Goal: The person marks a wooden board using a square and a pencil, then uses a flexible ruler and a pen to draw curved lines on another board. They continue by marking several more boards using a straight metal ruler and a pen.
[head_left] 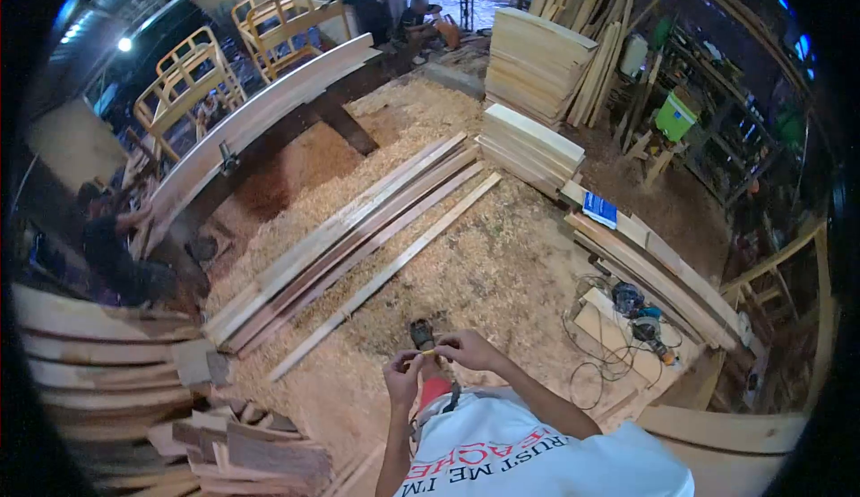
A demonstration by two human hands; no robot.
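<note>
In front of my body, over the wood shavings, both of my hands meet at a short, thin yellow object (pixel 428 352). It is too small to tell its kind. My left hand (pixel 402 377) pinches its left end, and the fingertips of my right hand (pixel 469 351) are closed on the other end. Below the hands, a shoe (pixel 421 332) shows on the floor. Beyond them a narrow board (pixel 385 275) lies diagonally across the shavings, beside several longer planks (pixel 345 235).
Power tools (pixel 638 313) with tangled cords lie on boards at right, near a plank stack with a blue packet (pixel 599 209). Stacked boards (pixel 537 63) stand behind. Offcuts (pixel 255 448) pile up at lower left. A person (pixel 125 246) works at a long board (pixel 260 121); two people sit or stand farther back.
</note>
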